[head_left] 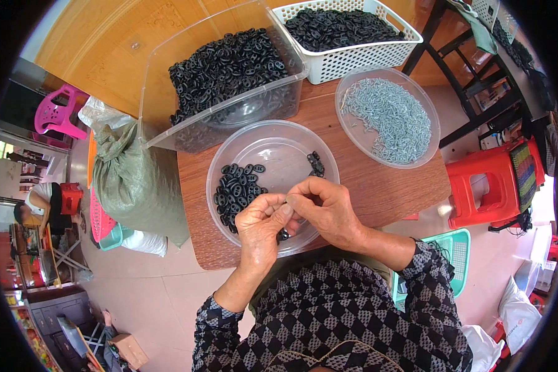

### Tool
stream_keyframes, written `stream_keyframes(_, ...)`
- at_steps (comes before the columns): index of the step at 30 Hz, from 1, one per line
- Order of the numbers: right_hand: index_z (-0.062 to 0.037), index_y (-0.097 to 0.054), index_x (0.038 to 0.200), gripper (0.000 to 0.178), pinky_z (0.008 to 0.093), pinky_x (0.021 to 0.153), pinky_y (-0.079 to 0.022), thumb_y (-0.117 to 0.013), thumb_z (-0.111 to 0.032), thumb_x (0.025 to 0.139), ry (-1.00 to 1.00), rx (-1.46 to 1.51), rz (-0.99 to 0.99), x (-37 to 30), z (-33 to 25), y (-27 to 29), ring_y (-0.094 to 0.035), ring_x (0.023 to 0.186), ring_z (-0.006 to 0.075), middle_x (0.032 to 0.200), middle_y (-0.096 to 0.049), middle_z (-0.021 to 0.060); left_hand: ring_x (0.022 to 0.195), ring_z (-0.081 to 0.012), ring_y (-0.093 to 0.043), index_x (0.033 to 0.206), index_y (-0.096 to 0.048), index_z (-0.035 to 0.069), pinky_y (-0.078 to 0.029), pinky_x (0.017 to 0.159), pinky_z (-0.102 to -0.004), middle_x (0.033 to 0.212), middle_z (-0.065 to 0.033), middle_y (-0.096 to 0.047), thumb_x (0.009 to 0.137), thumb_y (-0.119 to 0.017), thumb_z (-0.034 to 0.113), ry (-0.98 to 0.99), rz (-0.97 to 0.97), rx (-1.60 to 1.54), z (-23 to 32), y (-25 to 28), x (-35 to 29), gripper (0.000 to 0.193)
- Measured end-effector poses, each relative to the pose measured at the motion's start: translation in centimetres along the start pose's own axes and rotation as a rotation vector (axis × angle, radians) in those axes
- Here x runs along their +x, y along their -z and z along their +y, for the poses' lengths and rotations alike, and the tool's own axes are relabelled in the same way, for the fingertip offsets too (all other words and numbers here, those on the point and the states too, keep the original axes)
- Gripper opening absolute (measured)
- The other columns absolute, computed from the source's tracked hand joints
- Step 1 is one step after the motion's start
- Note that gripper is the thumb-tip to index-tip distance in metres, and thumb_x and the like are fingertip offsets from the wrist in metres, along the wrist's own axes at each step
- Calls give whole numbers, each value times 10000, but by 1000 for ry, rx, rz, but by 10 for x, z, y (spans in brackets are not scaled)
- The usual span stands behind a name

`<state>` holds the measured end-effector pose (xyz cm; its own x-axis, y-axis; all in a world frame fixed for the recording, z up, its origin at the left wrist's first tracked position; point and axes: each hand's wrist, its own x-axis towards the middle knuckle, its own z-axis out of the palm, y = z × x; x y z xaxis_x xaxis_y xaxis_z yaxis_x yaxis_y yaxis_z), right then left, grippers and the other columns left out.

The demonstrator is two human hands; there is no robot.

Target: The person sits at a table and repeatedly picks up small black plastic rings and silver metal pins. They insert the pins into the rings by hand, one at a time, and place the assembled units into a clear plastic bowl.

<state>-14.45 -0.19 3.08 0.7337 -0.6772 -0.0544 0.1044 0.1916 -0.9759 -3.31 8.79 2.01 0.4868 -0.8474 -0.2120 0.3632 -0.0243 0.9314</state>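
Observation:
My left hand [260, 229] and my right hand [330, 211] meet over the near side of a round clear plastic tub [282, 164]. Thumbs and fingertips of both are pinched together; whatever they hold is too small and covered to name. Just below the fingers a bit of black [283, 235] shows, and I cannot tell whether it is held or lies in the tub. A heap of small black two-holed oval pieces [235, 192] fills the tub's left part. Several more black pieces [316, 163] form a small cluster at its right wall.
Behind the tub stand a clear bin [220, 115] and a white perforated basket [356, 62], both full of black pieces. A shallow dish [361, 137] of silvery screws [394, 121] sits right on the wooden table [403, 186]. A green sack [133, 186] is left, a red stool [477, 186] right.

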Motion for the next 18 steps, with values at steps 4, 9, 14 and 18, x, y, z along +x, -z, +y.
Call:
stream_keyframes(4,61,-552,828,125,224,527,-481,-561,-57,869,76,-87,24,3,3,-2,-589,630,92,723,-590,65,602,-71,-538,927,-612,-37,-457,535,-187,727,-39,-614,841,-622,42,-141,16,161,-5,3,1,117)
stream_keyframes(9,56,-567,839,120,218,555,-476,-567,-62,863,21,-35,26,7,0,-3,-590,656,91,737,-603,66,596,-80,-544,925,-600,-37,-459,531,-195,740,-54,-622,849,-614,53,-122,45,82,2,0,2,119)
stream_keyframes(14,34,-598,863,118,207,582,-444,-588,-84,860,11,-65,77,7,-3,3,-527,672,54,749,-595,19,565,-127,-575,913,-595,-29,-476,497,-230,737,-99,-634,857,-597,60,49,46,-109,6,7,7,105)
stream_keyframes(18,20,-611,860,108,197,581,-423,-594,-87,860,-31,-26,11,4,7,2,-493,673,37,755,-583,-10,557,-150,-588,894,-601,-28,-486,470,-254,730,-120,-633,847,-601,44,84,14,-186,7,9,6,86)
